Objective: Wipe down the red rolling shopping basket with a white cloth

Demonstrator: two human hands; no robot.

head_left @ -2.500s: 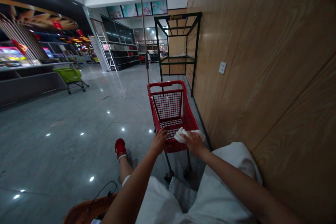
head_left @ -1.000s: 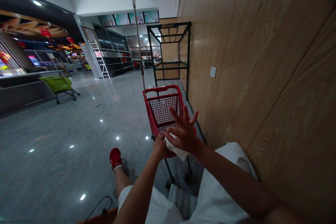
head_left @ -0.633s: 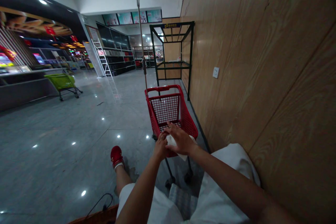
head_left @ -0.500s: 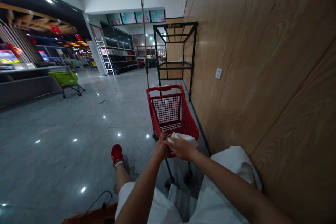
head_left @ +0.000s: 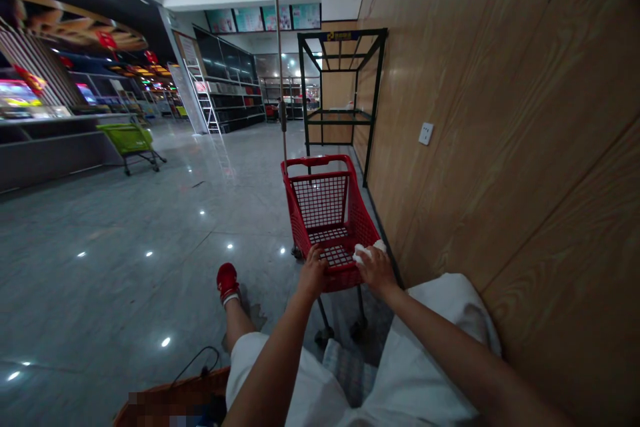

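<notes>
A red plastic shopping cart (head_left: 325,200) stands in front of me, its near rim between my knees. My left hand (head_left: 314,272) grips the near left part of that rim, fingers curled over the edge. At the near right corner, my right hand (head_left: 376,272) holds a crumpled white cloth (head_left: 369,251) pressed against the rim. Part of the cloth is hidden under the fingers. The cart's basket has grid walls, and a thin pole (head_left: 281,80) rises beside its far handle.
A wood-panelled wall (head_left: 500,147) runs close along my right. Beyond the cart stands a dark metal frame rack (head_left: 370,113). A green cart (head_left: 131,139) stands at the left by a counter. An orange-brown basket edge (head_left: 175,390) lies at the lower left.
My right hand has moved right with the cloth, away from my left hand, to the cart's near right corner. My left hand stays on the rim. The view has shifted slightly.
</notes>
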